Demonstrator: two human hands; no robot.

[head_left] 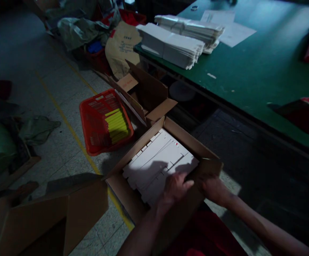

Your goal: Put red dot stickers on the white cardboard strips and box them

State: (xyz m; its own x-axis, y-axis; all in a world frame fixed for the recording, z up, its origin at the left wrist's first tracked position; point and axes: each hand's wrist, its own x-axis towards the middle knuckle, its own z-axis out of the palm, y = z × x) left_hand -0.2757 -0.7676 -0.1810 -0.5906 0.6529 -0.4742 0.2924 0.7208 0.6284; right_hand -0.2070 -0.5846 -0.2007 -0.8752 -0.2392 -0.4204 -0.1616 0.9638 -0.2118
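The left hand (174, 188) lies open on slotted white card sheets (160, 163), stacked flat inside an open cardboard carton (119, 188). The right hand (214, 190) curls at the carton's near rim, its grip unclear. Settling the stack seems in hand; its near edge looks to need squaring.

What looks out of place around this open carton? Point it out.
A long white strip lies slantwise across the flap of the carton behind, loose rather than packed. Also, the stack of white card sits right at the green table's edge, seeming to overhang it.
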